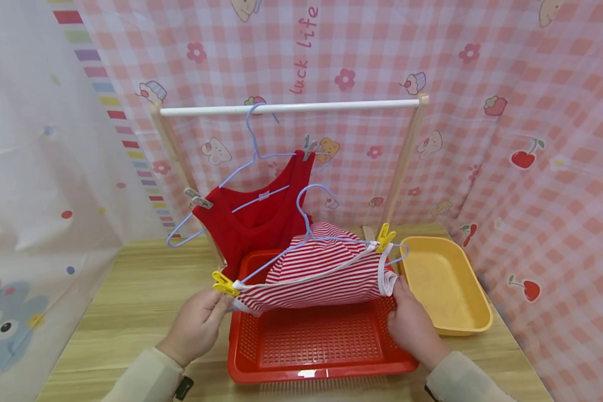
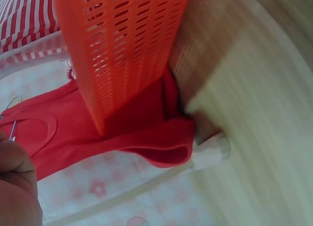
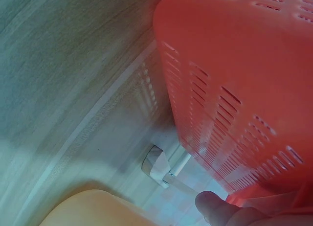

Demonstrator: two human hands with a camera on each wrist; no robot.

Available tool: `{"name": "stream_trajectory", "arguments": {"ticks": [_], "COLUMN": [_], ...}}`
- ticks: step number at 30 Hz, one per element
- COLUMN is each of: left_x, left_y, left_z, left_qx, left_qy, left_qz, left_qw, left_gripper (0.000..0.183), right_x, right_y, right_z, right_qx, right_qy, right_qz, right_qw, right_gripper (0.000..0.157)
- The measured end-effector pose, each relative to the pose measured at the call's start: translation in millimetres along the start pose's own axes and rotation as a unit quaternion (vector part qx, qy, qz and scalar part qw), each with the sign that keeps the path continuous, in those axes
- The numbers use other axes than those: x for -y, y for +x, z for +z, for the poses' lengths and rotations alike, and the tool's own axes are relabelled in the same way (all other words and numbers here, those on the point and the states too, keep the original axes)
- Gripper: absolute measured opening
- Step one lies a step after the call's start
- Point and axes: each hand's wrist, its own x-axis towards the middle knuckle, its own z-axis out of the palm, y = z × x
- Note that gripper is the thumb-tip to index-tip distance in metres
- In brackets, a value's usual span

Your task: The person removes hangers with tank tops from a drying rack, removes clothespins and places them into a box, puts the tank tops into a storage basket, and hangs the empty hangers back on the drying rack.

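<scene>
A red-and-white striped top hangs on a light-blue hanger, fixed by a yellow clothespin on the left and another yellow clothespin on the right. My left hand pinches its left shoulder edge by the hanger's end; the fingers hide the exact hold. With my right hand I grip the white-trimmed right armhole, below the hanger's free end. The top is held above a red perforated basket. In the left wrist view, part of my left hand shows at the edge.
Behind, a red tank top hangs by grey clothespins on a second blue hanger, from the white rail of a wooden-legged rack. A yellow tray stands right of the basket on the wood-grain table. Patterned curtains enclose the back and sides.
</scene>
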Motion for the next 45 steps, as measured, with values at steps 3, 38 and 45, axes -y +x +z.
{"name": "stream_trajectory", "arguments": {"ticks": [3,38,45], "left_x": [0.4,15.3,15.6], "left_y": [-2.7,-32.2,-32.8], "left_z": [2.9,43.2,48.8], "left_qx": [0.009,-0.005,0.0], "left_qy": [-0.003,0.019,0.021], "left_qz": [-0.007,0.007,-0.001], "left_qw": [0.9999,0.9998,0.9998], "left_gripper": [0.019,0.02,0.022], "right_x": [1.2,3.3,1.7], "right_y": [-0.6,-5.5,-5.2], "right_z": [-0.7,2.5,3.2], "right_qx": [0.015,-0.007,-0.005], "right_qy": [0.006,0.016,0.016], "right_qz": [0.013,0.018,0.026], "right_qw": [1.0,1.0,1.0], "right_gripper": [0.074,0.077,0.077]}}
